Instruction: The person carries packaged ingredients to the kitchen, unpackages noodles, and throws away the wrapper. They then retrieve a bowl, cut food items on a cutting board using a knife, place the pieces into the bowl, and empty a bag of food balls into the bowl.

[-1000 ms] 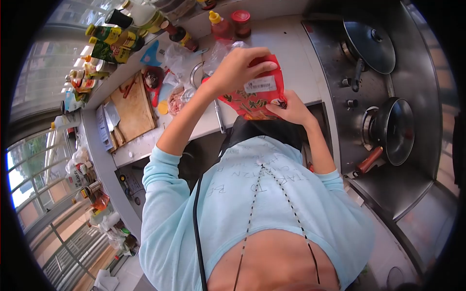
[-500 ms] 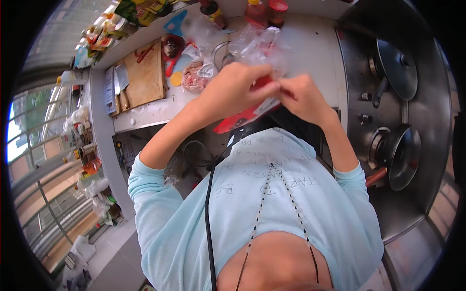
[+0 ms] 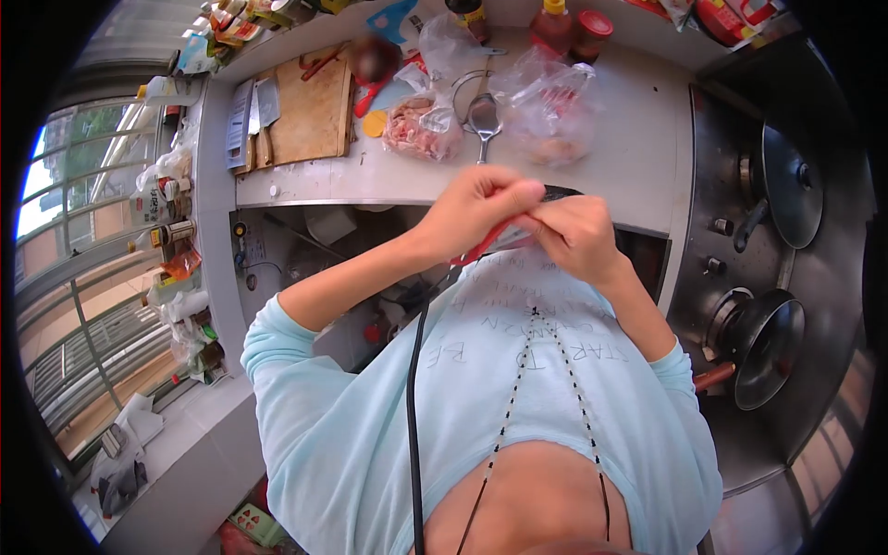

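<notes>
Red packet (image 3: pixel 479 247) is in front of your shirt (image 3: pixel 462 398), with your left hand (image 3: pixel 476 208) and right hand (image 3: pixel 578 233) pinching it close together, so grip tight and move slowly to avoid spilling.

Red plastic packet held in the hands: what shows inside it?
No contents show. Of the red plastic packet, only a red edge and a pale patch are visible; the left hand and right hand cover much of the rest.
</notes>
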`<state>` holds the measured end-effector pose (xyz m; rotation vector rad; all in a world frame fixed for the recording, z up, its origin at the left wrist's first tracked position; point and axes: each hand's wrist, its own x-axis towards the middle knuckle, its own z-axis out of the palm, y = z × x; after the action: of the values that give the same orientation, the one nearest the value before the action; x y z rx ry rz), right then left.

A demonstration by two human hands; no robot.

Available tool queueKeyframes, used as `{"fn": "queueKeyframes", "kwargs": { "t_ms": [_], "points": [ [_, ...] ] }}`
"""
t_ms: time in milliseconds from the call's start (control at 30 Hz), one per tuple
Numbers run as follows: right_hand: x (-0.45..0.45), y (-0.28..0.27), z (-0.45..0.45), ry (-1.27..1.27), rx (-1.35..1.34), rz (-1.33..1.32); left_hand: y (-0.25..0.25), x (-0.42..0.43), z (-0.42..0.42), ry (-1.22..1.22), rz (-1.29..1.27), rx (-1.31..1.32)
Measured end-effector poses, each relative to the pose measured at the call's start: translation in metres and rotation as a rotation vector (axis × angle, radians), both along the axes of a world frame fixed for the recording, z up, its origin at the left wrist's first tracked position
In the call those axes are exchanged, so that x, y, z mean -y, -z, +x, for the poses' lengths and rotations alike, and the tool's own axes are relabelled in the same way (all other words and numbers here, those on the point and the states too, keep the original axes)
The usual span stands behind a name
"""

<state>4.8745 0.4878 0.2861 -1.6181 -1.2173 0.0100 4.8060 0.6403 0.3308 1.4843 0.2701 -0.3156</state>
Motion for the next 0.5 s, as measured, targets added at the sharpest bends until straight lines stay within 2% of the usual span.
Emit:
{"fn": "queueKeyframes", "kwargs": {
  "t_ms": [133,167,200,300,400,433,500],
  "points": [
    [0.001,0.004,-0.001,0.102,0.113,0.062,0.002,0.008,0.003,-0.19,-0.092,-0.072],
    [0.005,0.005,-0.001,0.08,0.116,0.001,-0.01,-0.001,0.0,-0.071,-0.092,-0.279],
    [0.006,0.004,-0.004,0.09,0.077,0.011,-0.01,-0.003,0.0,-0.023,-0.034,-0.234],
    [0.007,0.0,-0.003,0.099,0.014,0.065,-0.009,-0.007,-0.001,0.051,0.292,0.138],
    [0.012,-0.001,0.0,0.03,-0.025,0.065,-0.016,-0.006,-0.006,0.213,0.816,0.386],
    [0.013,-0.003,0.0,-0.006,-0.046,0.041,-0.02,-0.003,-0.007,0.238,0.767,0.314],
    [0.015,-0.009,0.001,-0.076,-0.087,-0.006,-0.022,0.002,-0.011,0.27,0.773,0.371]
  ]
}}
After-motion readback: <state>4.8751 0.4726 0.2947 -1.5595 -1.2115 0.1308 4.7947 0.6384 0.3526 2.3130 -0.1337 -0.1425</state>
